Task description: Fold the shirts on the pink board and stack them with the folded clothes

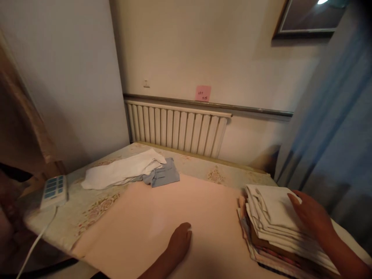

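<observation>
My right hand point(315, 217) is at the top right of a stack of folded cloths, its thumb and finger closed on the folded white cloth point(277, 207) on top. Below that lie more pale layers, then a brown folded cloth point(261, 242) and patterned ones. Low over the pink sheet point(139, 228), my left hand point(180, 241) has its fingers loosely bent, with a small gap beside the thumb and nothing seen between them. Beyond it, a white garment point(124, 170) lies loosely beside a grey-blue garment point(166, 174).
A flowered cover point(95, 211) spreads over the table. At its left edge sits a white power strip point(54, 192) with a trailing cord. Behind the table stands a radiator point(177, 128); a blue curtain point(334, 128) hangs at the right.
</observation>
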Motion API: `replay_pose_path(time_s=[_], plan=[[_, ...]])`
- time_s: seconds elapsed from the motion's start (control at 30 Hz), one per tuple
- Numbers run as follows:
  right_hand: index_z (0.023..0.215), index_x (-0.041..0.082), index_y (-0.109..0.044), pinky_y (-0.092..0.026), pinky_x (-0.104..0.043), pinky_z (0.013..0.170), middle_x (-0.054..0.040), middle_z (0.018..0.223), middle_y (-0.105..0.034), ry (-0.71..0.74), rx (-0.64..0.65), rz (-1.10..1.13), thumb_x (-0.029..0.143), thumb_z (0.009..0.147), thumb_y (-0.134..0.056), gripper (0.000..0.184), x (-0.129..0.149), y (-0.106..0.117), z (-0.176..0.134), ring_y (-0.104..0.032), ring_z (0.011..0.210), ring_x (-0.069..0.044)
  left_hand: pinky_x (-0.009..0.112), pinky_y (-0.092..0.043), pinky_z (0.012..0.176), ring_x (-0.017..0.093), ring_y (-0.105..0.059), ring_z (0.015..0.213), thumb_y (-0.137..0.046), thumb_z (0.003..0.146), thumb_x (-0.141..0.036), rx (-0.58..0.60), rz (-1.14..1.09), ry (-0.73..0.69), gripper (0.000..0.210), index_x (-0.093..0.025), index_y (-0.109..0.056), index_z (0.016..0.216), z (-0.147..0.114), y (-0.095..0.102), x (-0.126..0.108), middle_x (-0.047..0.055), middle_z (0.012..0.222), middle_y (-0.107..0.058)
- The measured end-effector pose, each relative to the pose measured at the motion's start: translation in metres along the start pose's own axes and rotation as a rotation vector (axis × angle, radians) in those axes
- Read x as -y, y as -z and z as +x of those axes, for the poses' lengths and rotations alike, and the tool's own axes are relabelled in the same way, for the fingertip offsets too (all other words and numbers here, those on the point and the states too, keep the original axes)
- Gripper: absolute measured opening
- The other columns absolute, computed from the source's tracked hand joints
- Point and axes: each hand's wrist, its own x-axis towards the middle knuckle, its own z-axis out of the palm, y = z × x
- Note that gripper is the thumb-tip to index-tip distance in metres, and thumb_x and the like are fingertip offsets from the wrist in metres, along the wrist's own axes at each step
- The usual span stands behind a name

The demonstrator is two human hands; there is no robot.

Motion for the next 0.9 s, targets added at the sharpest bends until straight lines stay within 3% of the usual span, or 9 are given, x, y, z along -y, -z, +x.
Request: replay_pose_path(time_s=[0.07, 0.2, 0.33, 0.43, 0.63, 0.8, 0.9], plan=[[0.108, 0.012, -0.066, -0.047, -0.043, 0.089, -0.0187, 0.109, -0.068, 0.036, 0.035, 0.004, 0.049, 0.086, -0.033, 0.054, 0.042, -0.003, -0.004, -0.064, 0.100, -0.033, 0.031, -0.041, 0.096, 0.020, -0.059, 0.104, -0.033, 0.083, -0.022, -0.038, -0.033, -0.003, 0.038, -0.014, -0.062, 0.106, -0.005, 0.006, 0.017, 0.011, 0.109, -0.067], [0.107, 0.017, -0.065, -0.048, -0.042, 0.093, -0.0114, 0.110, -0.069, 0.163, 0.093, 0.212, 0.045, 0.086, -0.036, 0.046, 0.137, -0.030, -0.043, -0.064, 0.103, -0.027, 0.030, -0.044, 0.076, 0.018, -0.059, 0.080, -0.035, 0.080, -0.021, -0.156, -0.176, -0.004, 0.024, -0.018, -0.059, 0.082, -0.011, 0.012, 0.042, 0.006, 0.083, -0.065], [0.106, 0.018, -0.068, -0.050, -0.040, 0.094, -0.0095, 0.109, -0.070, 0.275, 0.279, 0.380, 0.039, 0.085, -0.039, 0.041, 0.218, -0.085, -0.112, -0.065, 0.105, -0.024, 0.027, -0.042, 0.061, 0.015, -0.057, 0.064, -0.037, 0.080, -0.026, -0.105, -0.487, 0.054, 0.019, -0.019, -0.054, 0.076, -0.010, 0.017, 0.064, 0.000, 0.066, -0.058], [0.105, 0.015, -0.070, -0.052, -0.040, 0.094, -0.0110, 0.108, -0.071, 0.299, 0.391, 0.413, 0.037, 0.088, -0.034, 0.045, 0.263, -0.130, -0.164, -0.067, 0.102, -0.024, 0.025, -0.042, 0.055, 0.013, -0.058, 0.057, -0.042, 0.078, -0.031, -0.057, -0.703, 0.126, 0.019, -0.018, -0.055, 0.082, -0.004, 0.021, 0.079, -0.001, 0.067, -0.057], [0.116, 0.017, -0.066, -0.055, -0.038, 0.091, -0.0103, 0.122, -0.065, 0.555, 0.335, 0.391, 0.031, 0.090, -0.044, 0.037, 0.319, -0.186, -0.225, -0.063, 0.110, -0.024, 0.025, -0.045, 0.051, 0.011, -0.058, 0.052, -0.051, 0.074, -0.038, -0.033, -0.945, 0.166, 0.025, -0.017, -0.056, 0.088, 0.001, 0.019, 0.095, -0.001, 0.073, -0.058], [0.123, 0.016, -0.062, -0.050, -0.048, 0.095, -0.0128, 0.131, -0.058, 0.797, 0.240, 0.272, 0.027, 0.089, -0.046, 0.039, 0.346, -0.220, -0.235, -0.055, 0.121, -0.031, 0.024, -0.044, 0.050, 0.011, -0.055, 0.049, -0.053, 0.072, -0.036, -0.040, -1.076, 0.170, 0.021, -0.017, -0.055, 0.082, 0.004, 0.018, 0.098, -0.003, 0.058, -0.057], [0.127, 0.016, -0.059, -0.049, -0.050, 0.095, -0.0139, 0.134, -0.055, 0.800, 0.223, 0.198, 0.030, 0.090, -0.045, 0.042, 0.360, -0.234, -0.236, -0.053, 0.122, -0.033, 0.022, -0.040, 0.045, 0.010, -0.052, 0.044, -0.054, 0.072, -0.037, -0.159, -1.082, 0.171, 0.022, -0.017, -0.056, 0.081, 0.018, 0.038, 0.107, -0.003, 0.057, -0.058]])
